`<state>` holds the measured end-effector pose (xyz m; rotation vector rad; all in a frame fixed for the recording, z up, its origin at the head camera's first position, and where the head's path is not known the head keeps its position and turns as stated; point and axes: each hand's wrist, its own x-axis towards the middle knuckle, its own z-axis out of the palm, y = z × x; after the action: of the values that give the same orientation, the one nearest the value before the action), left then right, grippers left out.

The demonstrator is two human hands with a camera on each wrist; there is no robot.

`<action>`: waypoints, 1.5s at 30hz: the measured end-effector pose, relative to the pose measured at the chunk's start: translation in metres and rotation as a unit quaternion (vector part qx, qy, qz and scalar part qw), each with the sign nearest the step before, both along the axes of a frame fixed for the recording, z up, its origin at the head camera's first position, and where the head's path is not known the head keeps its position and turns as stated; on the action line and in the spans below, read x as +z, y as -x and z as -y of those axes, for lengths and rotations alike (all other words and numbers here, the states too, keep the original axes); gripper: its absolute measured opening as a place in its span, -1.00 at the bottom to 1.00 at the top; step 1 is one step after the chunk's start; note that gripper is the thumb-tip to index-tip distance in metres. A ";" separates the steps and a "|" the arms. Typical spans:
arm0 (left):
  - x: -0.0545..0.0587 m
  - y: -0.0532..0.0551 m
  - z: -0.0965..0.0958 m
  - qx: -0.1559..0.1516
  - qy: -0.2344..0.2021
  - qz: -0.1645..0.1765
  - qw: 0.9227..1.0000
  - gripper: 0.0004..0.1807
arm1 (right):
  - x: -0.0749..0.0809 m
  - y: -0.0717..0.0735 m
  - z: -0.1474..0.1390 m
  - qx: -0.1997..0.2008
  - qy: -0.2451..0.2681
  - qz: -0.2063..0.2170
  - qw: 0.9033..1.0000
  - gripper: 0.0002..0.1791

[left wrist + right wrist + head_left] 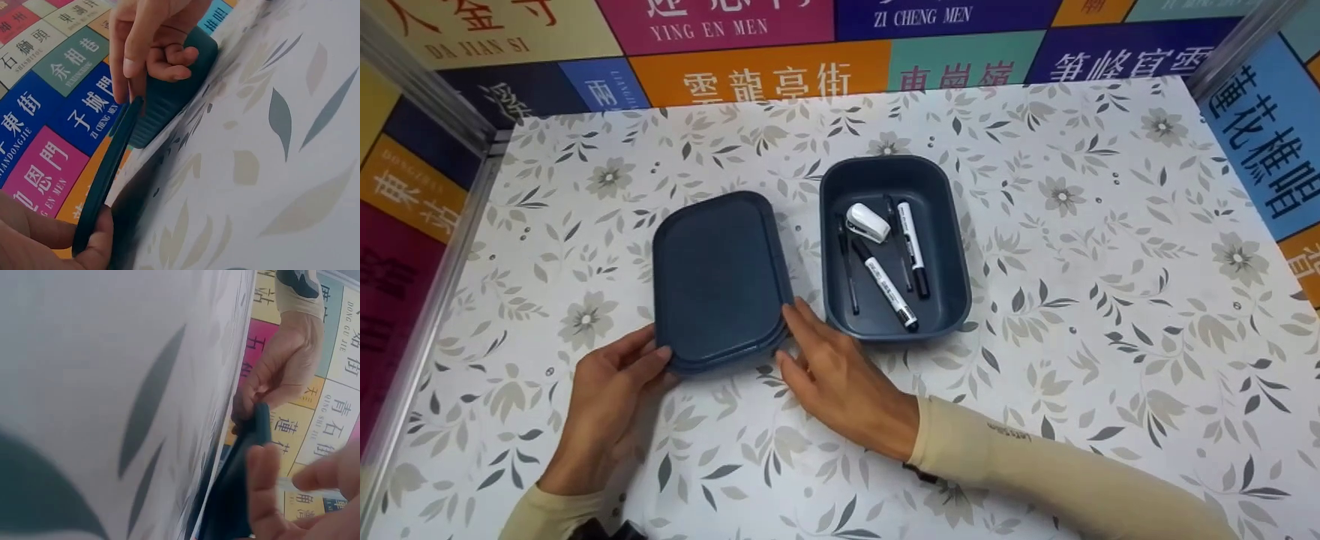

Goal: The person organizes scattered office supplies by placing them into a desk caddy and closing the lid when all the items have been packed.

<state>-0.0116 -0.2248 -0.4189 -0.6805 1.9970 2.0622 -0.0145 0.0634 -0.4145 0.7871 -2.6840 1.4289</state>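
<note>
A dark blue rectangular lid [724, 274] is held tilted above the table, its near edge raised. My left hand [604, 401] pinches its near left corner between thumb and fingers. On the opposite side, my right hand [847, 379] touches the lid's right edge with extended fingertips, its thumb apart from the forefinger in the right wrist view. Just right of the lid stands the matching open box [960, 281]. Inside lie a small white stapler [868, 223], two white markers with black caps, one marker [885, 285] lying diagonally, and two slim dark pens, one pen [849, 274] near the left wall.
The table [1110, 300] wears a white cover with a grey leaf and flower print. Panels [780, 71] of coloured blocks with lettering stand along its back and sides, with metal posts [435, 67] at the corners.
</note>
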 end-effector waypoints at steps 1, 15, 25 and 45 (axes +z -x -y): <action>0.001 -0.001 0.001 0.002 -0.003 -0.002 1.000 -0.37 | 0.000 0.000 0.000 -0.003 0.018 -0.006 1.000 -0.36; 0.015 -0.006 -0.006 0.023 -0.046 -0.046 0.998 -0.39 | 0.012 0.011 -0.008 -0.058 0.173 0.060 0.981 -0.43; 0.030 -0.006 -0.018 0.008 -0.050 -0.088 0.995 -0.42 | 0.017 0.017 -0.025 -0.066 0.206 0.105 0.971 -0.50; 0.051 0.003 -0.059 -0.013 -0.072 -0.158 0.985 -0.48 | 0.029 0.022 -0.065 -0.104 0.268 0.147 0.946 -0.49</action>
<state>-0.0147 -0.1659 -0.3676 -0.3146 1.9671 2.3948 -0.0369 0.1287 -0.3859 0.2570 -2.2545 2.2022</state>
